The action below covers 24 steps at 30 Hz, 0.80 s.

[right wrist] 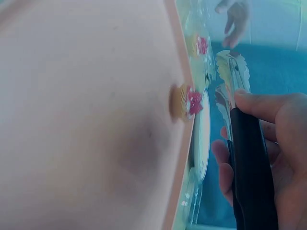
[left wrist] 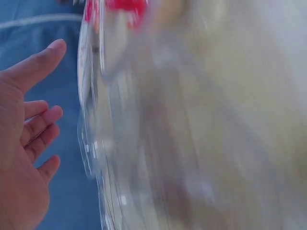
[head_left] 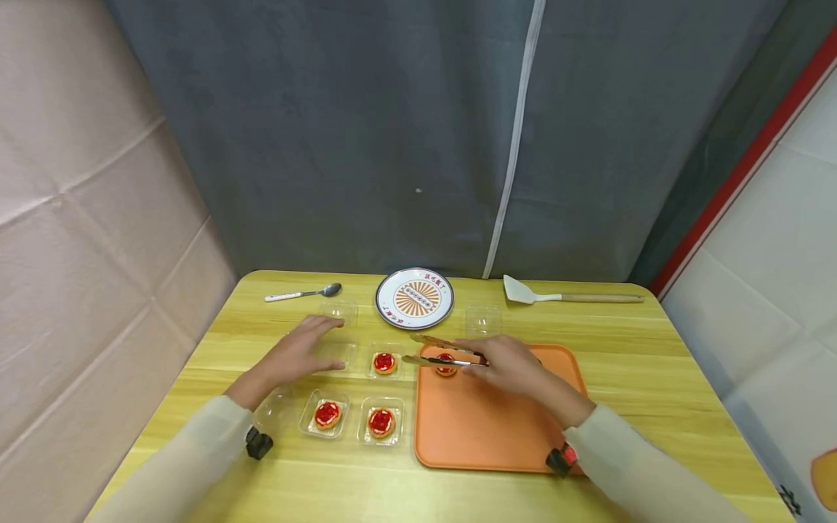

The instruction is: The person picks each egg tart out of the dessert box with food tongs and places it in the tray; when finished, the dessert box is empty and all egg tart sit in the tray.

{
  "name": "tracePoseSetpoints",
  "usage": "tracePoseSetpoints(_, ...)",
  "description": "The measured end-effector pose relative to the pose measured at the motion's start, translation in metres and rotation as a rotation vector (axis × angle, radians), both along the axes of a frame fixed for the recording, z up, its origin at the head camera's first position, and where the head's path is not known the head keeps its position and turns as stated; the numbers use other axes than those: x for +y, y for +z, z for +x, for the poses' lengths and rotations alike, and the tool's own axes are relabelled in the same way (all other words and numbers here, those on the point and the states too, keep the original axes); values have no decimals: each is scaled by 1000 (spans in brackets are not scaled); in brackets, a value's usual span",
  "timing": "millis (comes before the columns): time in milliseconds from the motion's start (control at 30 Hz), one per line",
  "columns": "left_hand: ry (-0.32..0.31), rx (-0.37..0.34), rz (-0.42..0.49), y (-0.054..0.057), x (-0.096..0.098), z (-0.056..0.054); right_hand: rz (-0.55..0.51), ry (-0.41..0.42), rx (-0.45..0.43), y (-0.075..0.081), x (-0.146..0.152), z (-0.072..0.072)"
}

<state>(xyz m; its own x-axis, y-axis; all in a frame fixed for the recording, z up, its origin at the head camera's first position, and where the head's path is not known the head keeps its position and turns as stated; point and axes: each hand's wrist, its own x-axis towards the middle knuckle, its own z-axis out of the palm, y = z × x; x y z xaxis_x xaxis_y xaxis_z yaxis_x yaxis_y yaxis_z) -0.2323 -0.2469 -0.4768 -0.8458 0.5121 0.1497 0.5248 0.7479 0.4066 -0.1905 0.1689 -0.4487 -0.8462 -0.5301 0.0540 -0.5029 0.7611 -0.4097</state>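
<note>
My right hand (head_left: 506,365) grips black-handled metal tongs (right wrist: 250,163), with their two scalloped ends spread apart. The tongs are above a red-topped tart (right wrist: 181,102) at the left edge of the orange tray (head_left: 484,436), with nothing between their ends. On the left, my left hand (head_left: 294,357) is held over clear plastic boxes (head_left: 340,354), its fingers spread and relaxed; the left wrist view shows the hand (left wrist: 24,124) holding nothing. Three more tarts sit in clear boxes: one behind (head_left: 384,363), one front left (head_left: 328,415) and one front right (head_left: 381,423).
A patterned plate (head_left: 415,298) lies at the back of the wooden table (head_left: 314,487). A spoon (head_left: 303,294) is to its left, a white spatula (head_left: 569,298) to its right. Other clear boxes stand beside the plate (head_left: 483,319) and near my left wrist (head_left: 277,410).
</note>
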Motion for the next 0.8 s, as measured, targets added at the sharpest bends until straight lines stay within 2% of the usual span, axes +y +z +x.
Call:
tracePoseSetpoints(133,-43,-57,35,2,23,0,15,33,10,2,-15,-4)
tracePoseSetpoints(300,-71,-132,28,-7,41,-3,52,87,40,2,-31,-9)
tracePoseSetpoints(400,-81,-161,29,-12,46,-4,71,114,44,2,-40,-12)
tracePoseSetpoints(533,-83,-165,22,-18,48,-4,87,132,38,1,-49,-15)
tracePoseSetpoints(800,-81,-178,39,-21,49,-4,157,120,3,0,-64,-20)
